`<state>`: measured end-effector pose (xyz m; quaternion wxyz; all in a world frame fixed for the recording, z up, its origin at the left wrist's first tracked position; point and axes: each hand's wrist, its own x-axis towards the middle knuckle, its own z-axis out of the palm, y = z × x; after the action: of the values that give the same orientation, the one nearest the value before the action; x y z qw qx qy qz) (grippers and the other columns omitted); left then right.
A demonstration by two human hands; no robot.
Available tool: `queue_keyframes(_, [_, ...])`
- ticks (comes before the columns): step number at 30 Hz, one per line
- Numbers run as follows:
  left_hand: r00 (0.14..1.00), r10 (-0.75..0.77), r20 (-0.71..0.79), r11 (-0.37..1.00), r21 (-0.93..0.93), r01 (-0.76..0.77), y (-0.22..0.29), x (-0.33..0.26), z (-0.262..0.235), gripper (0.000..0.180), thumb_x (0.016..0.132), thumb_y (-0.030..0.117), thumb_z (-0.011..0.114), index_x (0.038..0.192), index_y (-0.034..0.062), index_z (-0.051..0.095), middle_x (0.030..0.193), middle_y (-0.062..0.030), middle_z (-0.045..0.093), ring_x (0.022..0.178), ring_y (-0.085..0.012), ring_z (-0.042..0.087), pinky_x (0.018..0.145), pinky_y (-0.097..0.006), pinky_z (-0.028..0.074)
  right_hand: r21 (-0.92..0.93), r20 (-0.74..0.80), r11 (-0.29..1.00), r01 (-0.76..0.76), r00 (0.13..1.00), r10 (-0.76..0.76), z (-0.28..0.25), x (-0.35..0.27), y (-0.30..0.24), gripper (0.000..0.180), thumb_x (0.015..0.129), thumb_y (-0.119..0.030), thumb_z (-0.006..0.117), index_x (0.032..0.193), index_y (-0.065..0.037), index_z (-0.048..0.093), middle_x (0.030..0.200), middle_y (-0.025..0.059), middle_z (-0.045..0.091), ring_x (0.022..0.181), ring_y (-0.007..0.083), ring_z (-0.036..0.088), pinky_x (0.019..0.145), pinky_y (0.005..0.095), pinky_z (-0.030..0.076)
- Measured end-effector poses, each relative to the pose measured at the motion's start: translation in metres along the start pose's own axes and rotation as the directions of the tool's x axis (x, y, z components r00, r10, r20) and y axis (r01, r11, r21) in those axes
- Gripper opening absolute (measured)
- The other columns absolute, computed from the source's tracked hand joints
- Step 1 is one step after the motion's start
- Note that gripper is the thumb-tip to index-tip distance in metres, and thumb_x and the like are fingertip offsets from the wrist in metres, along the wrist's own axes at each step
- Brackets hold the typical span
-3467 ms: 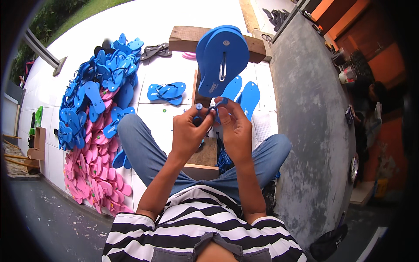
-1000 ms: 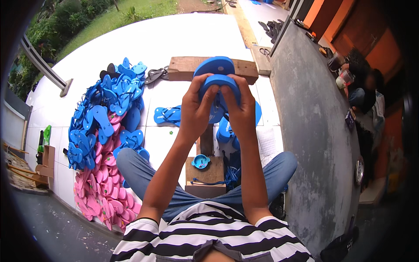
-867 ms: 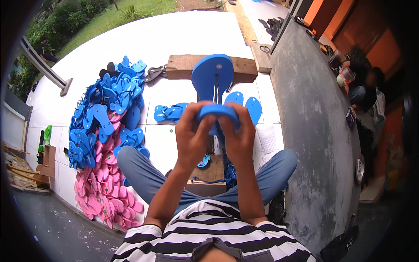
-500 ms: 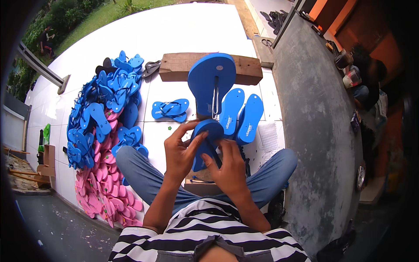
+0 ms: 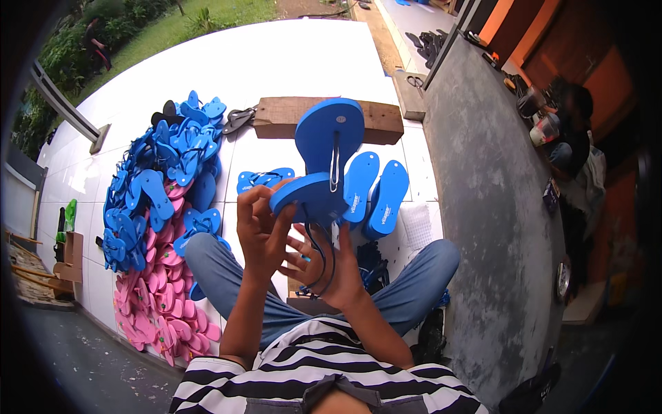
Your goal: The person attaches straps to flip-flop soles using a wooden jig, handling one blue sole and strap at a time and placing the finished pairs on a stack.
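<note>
- White tiled floor [image 5: 276, 65]: spreads beneath and far ahead of both hands.
- Grey ledge [image 5: 493, 228]: a long, scuffed surface well to the right of the right hand.
- Heap of sandals: well to the left of the left hand, with blue sandals [image 5: 162, 200] on the farther part and pink sandals [image 5: 162, 290] on the nearer part.
- Wooden beam [image 5: 283, 119]: lies crosswise ahead of both hands, beyond the other blue footwear there.
- Upright blue sole [image 5: 329, 131]: stands ahead of both hands, in front of the beam, its rounded end up.
- Blue sandal [image 5: 303, 196]: the piece being handled, raised and tilted, running from the left hand's grip to just above the right hand.
- Left hand [image 5: 262, 231]: clamped on the blue sandal's left end, fingers and thumb at its edge.
- Right hand [image 5: 338, 272]: unclosed, fingers spread under the sandal; I cannot tell whether its thumb touches the sole.
- Two blue soles [image 5: 387, 200]: side by side, ahead of the right hand and slightly to its right.
- Pair of blue sandals [image 5: 264, 178]: on the tiles just beyond the left hand.
- White sheet [image 5: 417, 224]: on the tiles to the right of the right hand.
- Dark blue strap [image 5: 334, 262]: hangs in a loop from the held sandal, across the right palm.
- Wire loop [image 5: 334, 162]: thin and pale, on the upright sole, ahead of the right hand.
</note>
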<state>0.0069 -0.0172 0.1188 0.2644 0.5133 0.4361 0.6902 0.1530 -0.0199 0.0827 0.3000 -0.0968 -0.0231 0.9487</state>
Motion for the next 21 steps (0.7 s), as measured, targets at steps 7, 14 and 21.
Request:
queue_keyframes(7, [0.965,0.042,0.257,0.869,0.468,-0.163,-0.010,-0.001,-0.017,0.050,0.075,-0.012,0.061,0.121,0.0042,0.051,0.120,-0.0163,0.062,0.107,-0.0214,0.060,0.089,-0.030,0.049,-0.479,0.232,0.433,0.763,0.586,-0.777,0.005,0.013,-0.063,0.029,0.098,-0.016,0.063,0.123,-0.008,0.054,0.119,0.0092,0.062,0.113,0.0212,0.058,0.103,0.0404,0.042])
queue_keyframes(14, [0.869,0.348,0.351,0.849,0.275,-0.451,0.015,0.030,0.008,0.044,0.071,-0.001,0.079,0.112,0.0073,0.065,0.113,-0.0116,0.065,0.098,-0.0252,0.069,0.080,-0.035,0.058,-0.619,0.782,-0.586,0.522,0.477,-0.401,0.032,0.009,-0.080,0.042,0.078,-0.008,0.075,0.114,-0.010,0.053,0.111,0.0107,0.066,0.110,0.0306,0.062,0.100,0.0449,0.040])
queue_keyframes(21, [0.898,0.363,0.248,0.887,0.204,-0.415,0.006,0.039,0.013,0.034,0.075,-0.002,0.079,0.105,0.0038,0.065,0.107,-0.0146,0.066,0.093,-0.0241,0.070,0.077,-0.032,0.061,-0.561,0.827,-0.648,0.516,0.384,-0.410,0.032,0.018,-0.086,0.037,0.083,-0.013,0.074,0.114,-0.010,0.053,0.109,0.0114,0.067,0.107,0.0296,0.064,0.097,0.0442,0.043])
